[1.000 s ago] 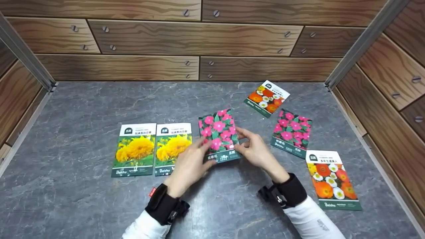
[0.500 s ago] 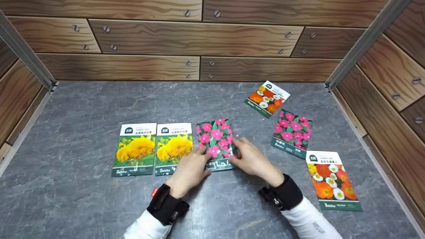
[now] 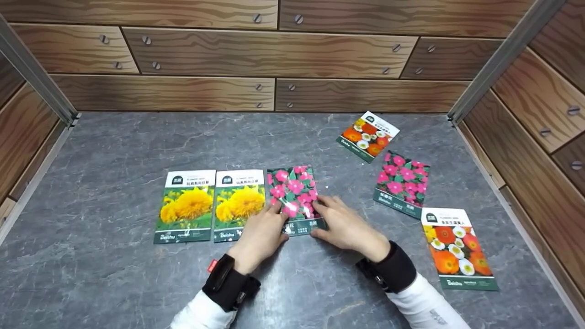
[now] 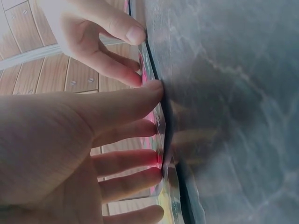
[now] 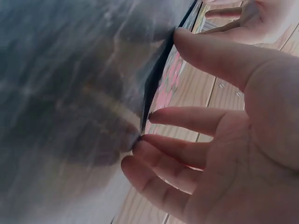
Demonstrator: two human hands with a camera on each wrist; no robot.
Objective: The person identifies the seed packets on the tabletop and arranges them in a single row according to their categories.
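A seed packet with pink flowers (image 3: 295, 187) lies on the grey table, its lower corners partly under both hands. My left hand (image 3: 263, 228) rests on its lower left corner, fingers fairly straight; in the left wrist view the left thumb (image 4: 135, 100) touches the near edge. At the lower right, my right hand (image 3: 349, 226) touches the packet's side and near edge with extended fingers. Just left lie two seed packets with yellow flowers, the nearer one (image 3: 240, 196) partly covered by my left hand and the outer one (image 3: 187, 205) in full view.
On the right lie another pink-flower packet (image 3: 402, 180) and an orange-and-white-flower packet (image 3: 459, 246), close at their corners. A second orange-and-white packet (image 3: 368, 135) lies tilted farther back. Wood-patterned walls (image 3: 269, 52) enclose the back and sides of the table (image 3: 114, 283).
The pink-flower packet has moved nearer and left, straightened, and now lies beside the yellow-flower packets. My right hand has shifted toward me, its fingers spreading along the packet's edge.
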